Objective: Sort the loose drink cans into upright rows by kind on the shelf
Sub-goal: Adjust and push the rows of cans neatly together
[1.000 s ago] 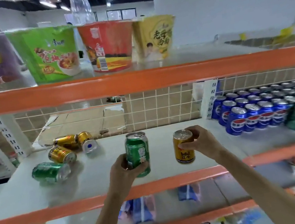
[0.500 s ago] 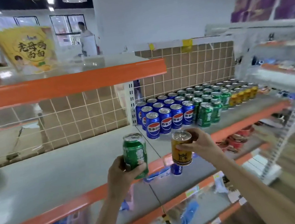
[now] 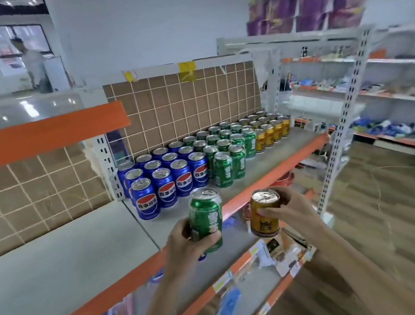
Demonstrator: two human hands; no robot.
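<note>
Showing the sorted end of the shelf [image 3: 278, 162], the head view has swung right since a second ago, so that the loose cans lying at the left, seen then, are now out of frame and the upright rows stand in full view. The left hand [image 3: 185, 246] wraps its grip round a green can [image 3: 207, 219], fingers and thumb curled about the lower body, the can upright with a slight tilt, held above the shelf's orange front edge [image 3: 272, 174]. The right hand [image 3: 288, 207] pinches a gold can [image 3: 264, 213] near its top rim, thumb on the near side and fingers over the far side; this can hangs just off the front edge, apart from the green can. Both cans remain in the same hands as in the two earlier frames, carried from the left bay toward the right one. On the shelf behind, blue cans [image 3: 163, 181] stand in rows at the left, green cans in rows [image 3: 227, 151] beside them, and gold cans in rows [image 3: 269, 131] at the far right. A tiled grid panel [image 3: 186, 105] backs the rows. Purple packs [image 3: 302, 6] sit on a higher shelf to the right, blurred. A person [image 3: 32, 63] stands far off at the upper left.
</note>
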